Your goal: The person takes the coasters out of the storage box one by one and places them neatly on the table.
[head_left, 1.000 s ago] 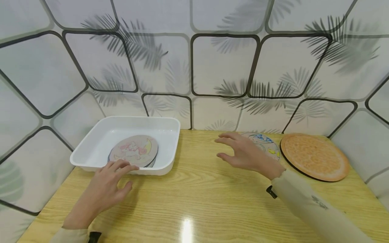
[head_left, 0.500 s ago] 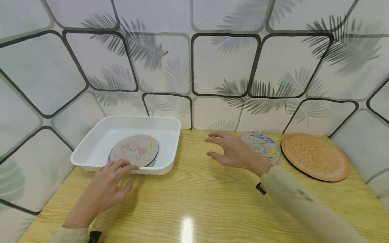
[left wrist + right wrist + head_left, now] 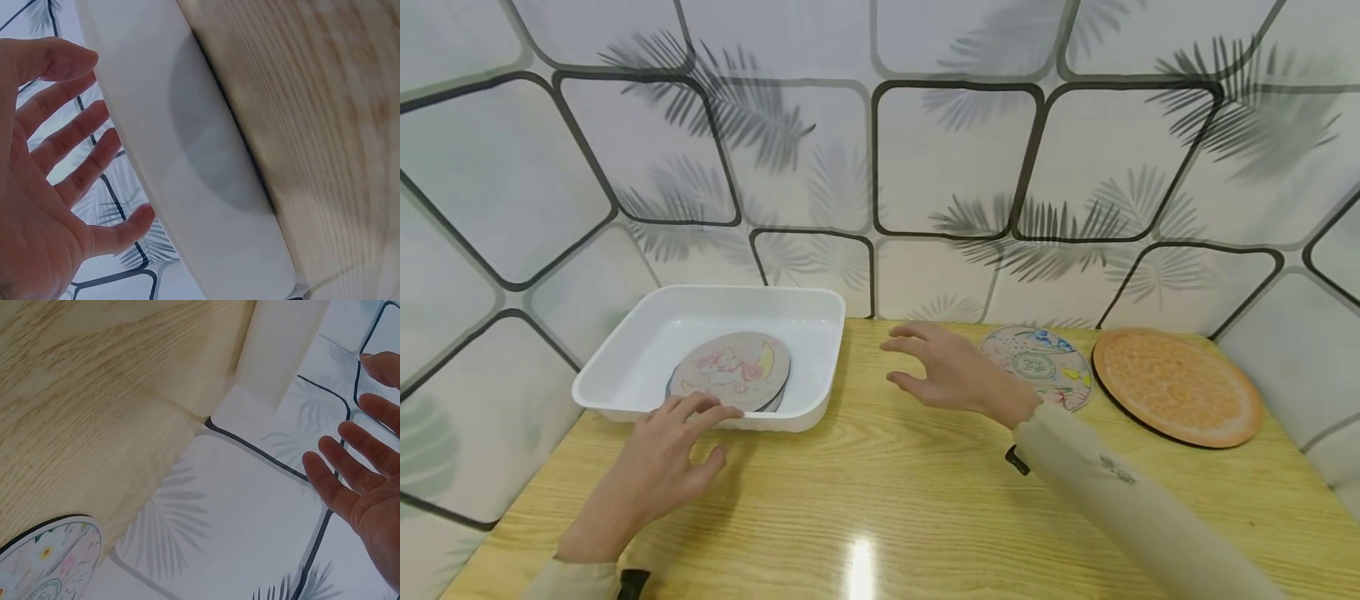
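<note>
My left hand (image 3: 666,462) is at the front wall of a white plastic tray (image 3: 831,358), its fingertips over the rim and nothing gripped. In the left wrist view the fingers (image 3: 94,165) are spread beside the tray wall (image 3: 181,162). Inside the tray lies a round mat (image 3: 730,371) with a pink cartoon and a yellow moon, overlapping at least one more disc beneath. My right hand (image 3: 955,371) hangs above the table between the tray and a floral round mat (image 3: 1037,362), fingers loosely bent and holding nothing. In the right wrist view its fingers (image 3: 359,456) are spread apart.
At the far right lies a larger orange round mat (image 3: 1176,387) with a dark edge, close beside the floral one. The wood-grain table (image 3: 865,492) meets patterned wall coverings (image 3: 955,158) at the back and both sides.
My right hand has moved left, away from the floral mat and toward the tray, uncovering more of that mat. The left hand and the tray stay in place.
</note>
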`<state>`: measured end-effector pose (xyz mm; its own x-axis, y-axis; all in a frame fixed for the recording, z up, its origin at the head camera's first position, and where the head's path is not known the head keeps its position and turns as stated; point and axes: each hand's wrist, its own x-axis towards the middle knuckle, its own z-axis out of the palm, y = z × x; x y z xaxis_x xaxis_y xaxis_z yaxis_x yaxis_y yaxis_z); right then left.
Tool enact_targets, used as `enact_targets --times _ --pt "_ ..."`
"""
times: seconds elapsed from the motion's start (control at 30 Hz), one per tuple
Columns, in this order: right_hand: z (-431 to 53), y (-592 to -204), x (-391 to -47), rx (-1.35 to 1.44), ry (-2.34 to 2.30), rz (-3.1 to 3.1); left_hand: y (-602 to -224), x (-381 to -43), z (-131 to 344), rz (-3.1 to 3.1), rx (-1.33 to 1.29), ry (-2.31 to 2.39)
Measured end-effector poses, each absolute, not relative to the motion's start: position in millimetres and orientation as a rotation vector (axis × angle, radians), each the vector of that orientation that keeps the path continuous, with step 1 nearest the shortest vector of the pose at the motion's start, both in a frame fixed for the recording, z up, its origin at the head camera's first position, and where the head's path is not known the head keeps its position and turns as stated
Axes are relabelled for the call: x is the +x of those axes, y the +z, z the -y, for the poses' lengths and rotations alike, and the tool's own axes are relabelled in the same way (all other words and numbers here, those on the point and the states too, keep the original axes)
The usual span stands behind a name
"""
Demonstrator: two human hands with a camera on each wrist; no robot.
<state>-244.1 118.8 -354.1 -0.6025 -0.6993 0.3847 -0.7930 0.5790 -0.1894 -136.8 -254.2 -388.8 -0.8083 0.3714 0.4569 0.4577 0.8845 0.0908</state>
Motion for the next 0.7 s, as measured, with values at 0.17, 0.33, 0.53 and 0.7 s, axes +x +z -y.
enact_targets --times 0.17,0.33,0.53,0.7 --pt "-107.3 -354.9 -246.0 1.267 0.512 2.5 -390.0 -138.1 254.9 2.605 -0.62 -0.274" --pt "-93.5 -356.3 -248.4 1.305 0.511 2.451 -391.1 -139.3 255.5 2.579 -0.641 -0.284" --pt "-74.4 -358.3 -253.5 1.357 0.513 2.403 -391.3 -138.7 256.1 2.58 -0.641 -0.293" --pt "-58.1 -360.8 -256.7 1.378 0.521 2.39 -391.2 -138.8 256.6 2.584 -0.642 -0.294"
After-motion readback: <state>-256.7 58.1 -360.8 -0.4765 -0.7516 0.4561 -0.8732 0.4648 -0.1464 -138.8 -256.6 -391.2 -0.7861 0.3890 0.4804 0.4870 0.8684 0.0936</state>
